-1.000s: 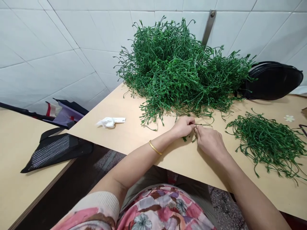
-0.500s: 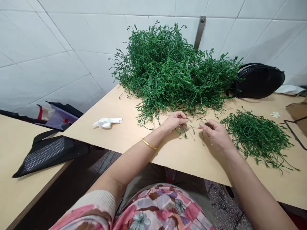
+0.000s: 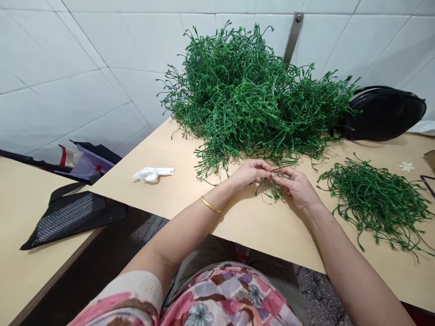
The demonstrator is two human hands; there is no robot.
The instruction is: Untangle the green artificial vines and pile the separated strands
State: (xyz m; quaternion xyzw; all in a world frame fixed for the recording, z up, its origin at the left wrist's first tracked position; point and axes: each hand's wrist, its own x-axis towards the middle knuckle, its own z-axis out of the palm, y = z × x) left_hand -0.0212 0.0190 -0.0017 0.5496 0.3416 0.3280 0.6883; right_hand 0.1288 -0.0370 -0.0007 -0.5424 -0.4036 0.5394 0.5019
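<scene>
Thin green plastic-looking stems (image 3: 271, 189) with small budded tips hang below my fingers. My left hand (image 3: 252, 174) pinches them from the left, and a gold bangle (image 3: 211, 204) circles that wrist. My right hand (image 3: 296, 185) is closed on stems from the other side, its fingertips meeting the left ones. Just beyond both hands rises a large heap of the same green stems (image 3: 244, 95). To the right of my right hand lies a smaller, flatter pile of green stems (image 3: 377, 201). Exactly how many stems each hand holds cannot be made out.
A black pouch (image 3: 387, 113) sits at the back right, with a small white flower (image 3: 406, 166) in front of it. A crumpled white tissue (image 3: 149, 174) lies on the left of the table (image 3: 136, 194). A black mesh bag (image 3: 64, 217) rests on the neighbouring table. A tiled wall (image 3: 84, 40) stands behind.
My right hand has moved left, closing the gap to my left hand, so the fingertips now meet over the stems. The view has turned slightly.
</scene>
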